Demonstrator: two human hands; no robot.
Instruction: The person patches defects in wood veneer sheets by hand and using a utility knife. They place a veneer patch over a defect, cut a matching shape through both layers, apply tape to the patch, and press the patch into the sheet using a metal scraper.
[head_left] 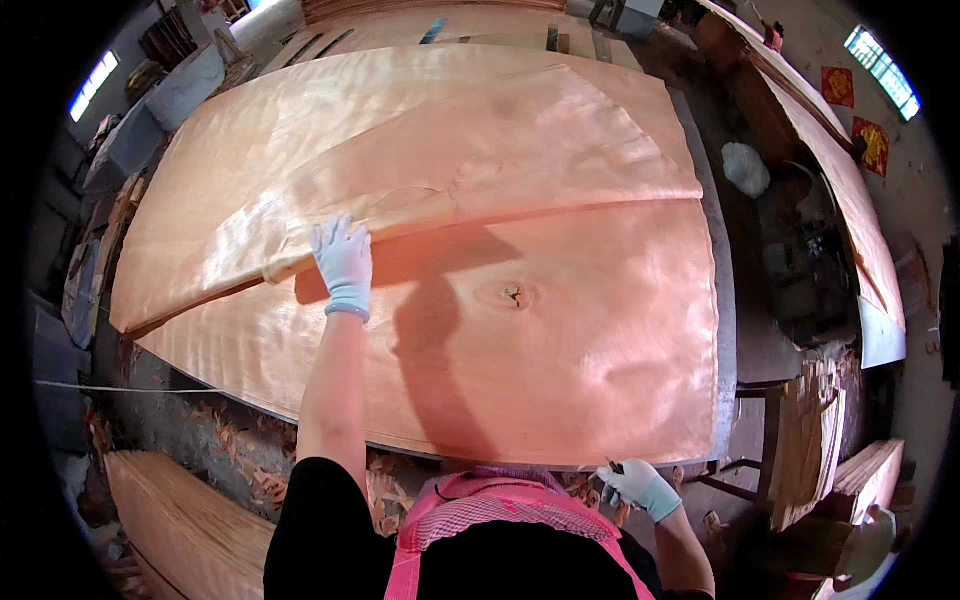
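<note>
A loose sheet of peach-coloured wood veneer (480,140) lies on a broader veneer sheet (620,330), its long axis running left to right, with its right end farther away than its left. Its lifted near edge passes beneath the fingers of the white-gloved left hand (345,268) and casts a shadow towards the person. The left arm reaches forward, palm down, fingers slightly spread and pointing away; whether they grasp the edge, I cannot tell. Well to the right of those fingers and nearer the body, the gloved right hand (645,487) has its fingers closed around a small dark object (614,467), beside the near edge of the tabletop (727,320). A ragged knot hole (514,294) in the lower sheet lies right of the left fingers
</note>
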